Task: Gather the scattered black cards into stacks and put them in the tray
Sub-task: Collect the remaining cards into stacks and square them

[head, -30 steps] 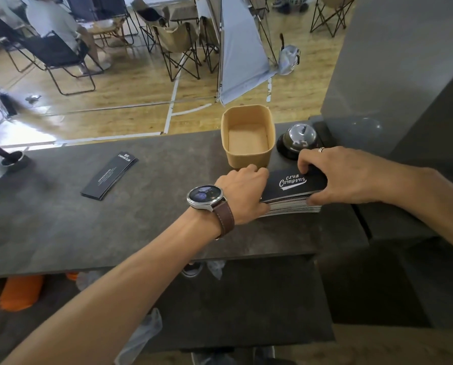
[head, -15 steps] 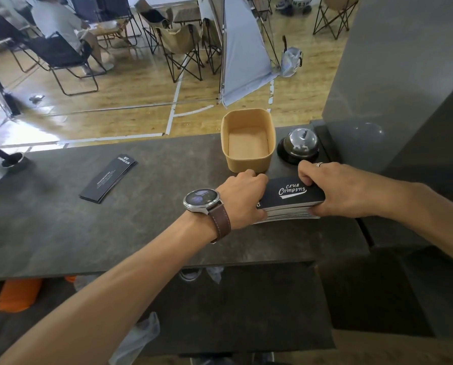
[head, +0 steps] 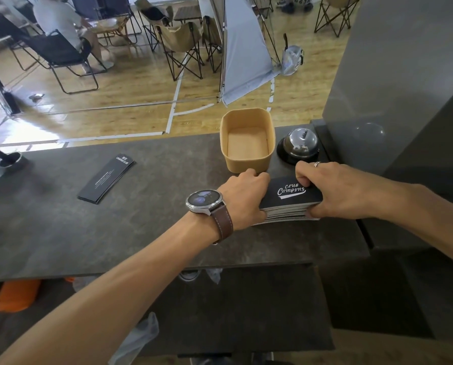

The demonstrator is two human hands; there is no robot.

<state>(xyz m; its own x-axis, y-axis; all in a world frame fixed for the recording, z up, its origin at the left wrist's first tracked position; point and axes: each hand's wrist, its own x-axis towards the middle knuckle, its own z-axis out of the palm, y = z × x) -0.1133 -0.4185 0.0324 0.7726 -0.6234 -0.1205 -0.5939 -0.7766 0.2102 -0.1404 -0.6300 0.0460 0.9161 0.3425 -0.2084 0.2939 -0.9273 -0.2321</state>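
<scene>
Hands clamp the stack (head: 290, 200) from both ends. The left hand (head: 242, 197), fingers curled, presses its knuckles and thumb against the stack's left end; the right hand (head: 333, 189) pinches the right end, fingers hooked over the top card and thumb tucked under the lower edge. A second ago the lower cards splayed out loosely under the right thumb and the pile sat skewed; now the edges line up much tighter, with only a thin fringe of pale card edges showing along the near side. Both hands have stayed on the ends throughout, squeezing inward, so the squaring-up looks nearly done.

The stack rests on the counter (head: 62, 233), just in front of the tray (head: 246, 164), with the bell (head: 299, 147) just beyond the right hand. The tray holds nothing yet. Well apart to the left, a second small pile of cards (head: 107, 179) lies unmoved on the counter. My judgement: the near stack is ready to be lifted into the tray, and the far pile remains to be fetched.
</scene>
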